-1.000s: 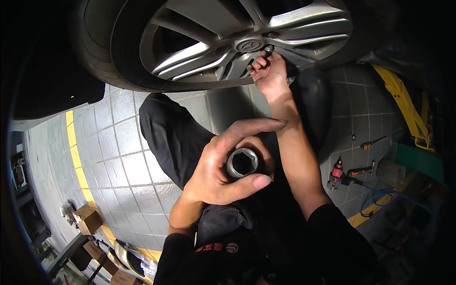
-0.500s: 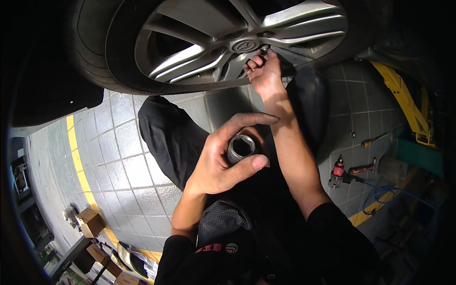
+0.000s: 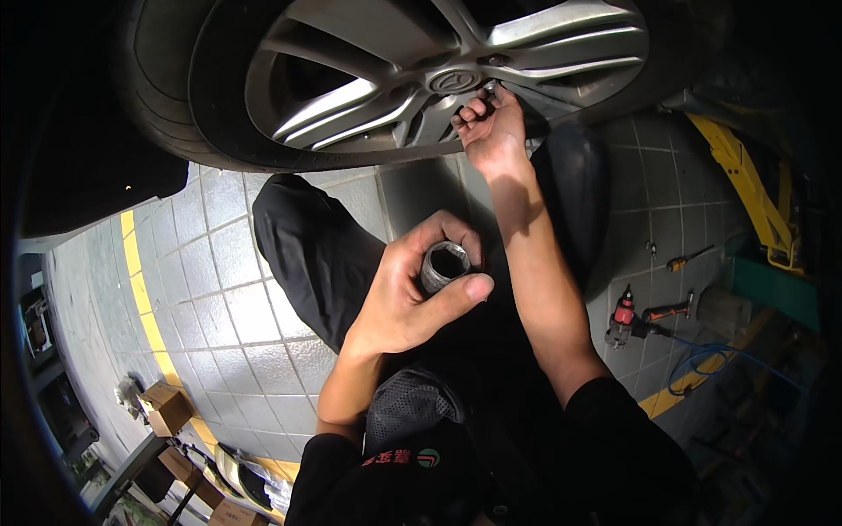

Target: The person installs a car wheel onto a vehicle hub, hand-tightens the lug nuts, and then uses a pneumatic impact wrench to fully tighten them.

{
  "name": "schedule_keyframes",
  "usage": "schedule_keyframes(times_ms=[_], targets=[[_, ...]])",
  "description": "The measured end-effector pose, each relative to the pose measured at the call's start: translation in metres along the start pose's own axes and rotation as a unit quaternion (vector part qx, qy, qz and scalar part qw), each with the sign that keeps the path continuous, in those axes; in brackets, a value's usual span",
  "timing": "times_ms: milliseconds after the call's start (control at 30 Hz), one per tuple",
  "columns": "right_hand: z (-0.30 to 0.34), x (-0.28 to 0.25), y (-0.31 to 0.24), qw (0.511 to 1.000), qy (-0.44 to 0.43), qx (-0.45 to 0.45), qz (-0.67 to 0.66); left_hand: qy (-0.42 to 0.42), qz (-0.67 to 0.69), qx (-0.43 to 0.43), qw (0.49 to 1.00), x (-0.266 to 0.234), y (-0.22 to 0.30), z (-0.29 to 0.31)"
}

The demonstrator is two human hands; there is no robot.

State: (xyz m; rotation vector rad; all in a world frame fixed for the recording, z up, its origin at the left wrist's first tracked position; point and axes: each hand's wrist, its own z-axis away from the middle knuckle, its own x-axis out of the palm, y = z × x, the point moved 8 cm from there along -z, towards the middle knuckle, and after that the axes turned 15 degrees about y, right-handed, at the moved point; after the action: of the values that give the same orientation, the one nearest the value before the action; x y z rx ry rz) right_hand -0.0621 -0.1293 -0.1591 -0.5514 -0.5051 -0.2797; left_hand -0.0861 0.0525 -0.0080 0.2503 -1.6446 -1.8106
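Note:
My left hand [image 3: 399,294] is wrapped round a large metal socket [image 3: 444,267], held in front of my body with its hollow end facing up. Farther off, my right hand [image 3: 495,136] reaches up to the wheel [image 3: 412,53], just below its centre cap [image 3: 454,81]. Between the thumb and fingers of that hand sits a small shiny lug nut [image 3: 490,88], at a hole in the hub area. Its threads and how far it sits in the hole are hidden. Silver spokes spread around it, and the black tyre [image 3: 219,88] rings the wheel.
Yellow jack stand [image 3: 745,184] stands at the right. On the tiled floor [image 3: 237,289] lie a red and grey air tool [image 3: 622,317] with a blue hose [image 3: 693,359], a hammer-like tool [image 3: 671,311] and a screwdriver [image 3: 691,258]. Cardboard boxes [image 3: 167,408] sit at the lower left.
My left forefinger, stretched out toward the right forearm before, has curled in round the socket. My right hand stays at the same spot on the wheel.

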Motion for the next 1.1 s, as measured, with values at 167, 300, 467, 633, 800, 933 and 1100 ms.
schedule_keyframes(times_ms=[167,300,467,633,800,933,1100], targets=[[0.007,0.004,0.003,1.0,-0.009,0.022,-0.018,-0.002,-0.029,0.005,1.0,-0.001,-0.001,0.001],[0.0,0.002,-0.003,1.0,-0.009,-0.007,-0.008,-0.011,-0.075,0.022,0.997,0.006,0.001,-0.001],[0.012,0.004,0.001,1.0,0.013,0.014,-0.009,-0.021,-0.147,0.076,0.986,0.005,-0.008,-0.004],[-0.008,-0.001,-0.003,0.999,-0.031,-0.013,-0.013,-0.017,-0.161,0.019,0.987,0.007,-0.009,-0.008],[0.007,0.004,-0.001,1.0,0.002,0.017,-0.003,0.004,-0.157,-0.004,0.988,0.002,-0.015,-0.008],[0.002,0.005,-0.004,1.0,-0.008,-0.014,0.015,0.001,-0.145,-0.049,0.988,0.003,-0.022,-0.008],[0.006,0.011,0.005,0.997,-0.044,0.039,-0.046,0.016,-0.14,-0.033,0.989,0.001,-0.022,-0.008]])
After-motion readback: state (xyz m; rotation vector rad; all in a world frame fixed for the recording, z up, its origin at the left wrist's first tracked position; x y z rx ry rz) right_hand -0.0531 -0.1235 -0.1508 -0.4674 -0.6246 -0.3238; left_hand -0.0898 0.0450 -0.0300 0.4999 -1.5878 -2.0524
